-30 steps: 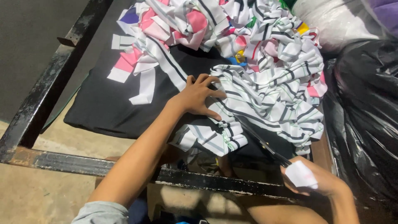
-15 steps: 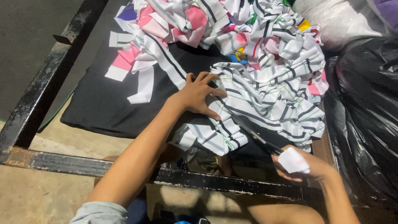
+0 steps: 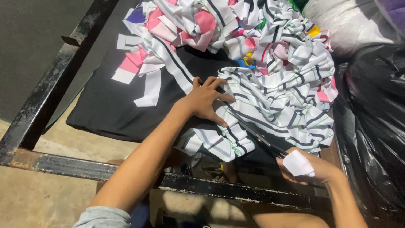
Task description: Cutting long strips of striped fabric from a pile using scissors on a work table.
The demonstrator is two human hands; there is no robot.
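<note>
The left hand (image 3: 205, 100) lay flat with fingers spread on the striped cloth (image 3: 274, 114), which was on the black sheet (image 3: 109, 109). The right hand (image 3: 310, 169) was closed around the scissors (image 3: 257, 135), blades under the cloth.

Striped fabric (image 3: 274, 105) under the left hand (image 3: 204, 101) was white with dark grey stripes and thin green lines. Scissors (image 3: 257, 137) in the right hand (image 3: 310, 169) were dark; the wrapping (image 3: 298, 163) at their grip was white. Scrap pile (image 3: 219, 25) beyond the left hand mixed white, pink, purple, yellow, blue, red. Cloth (image 3: 114, 109) beneath was black. Bag (image 3: 375, 122) beside the right hand was glossy black. Frame (image 3: 63, 71) was black, rust-flecked.
</note>
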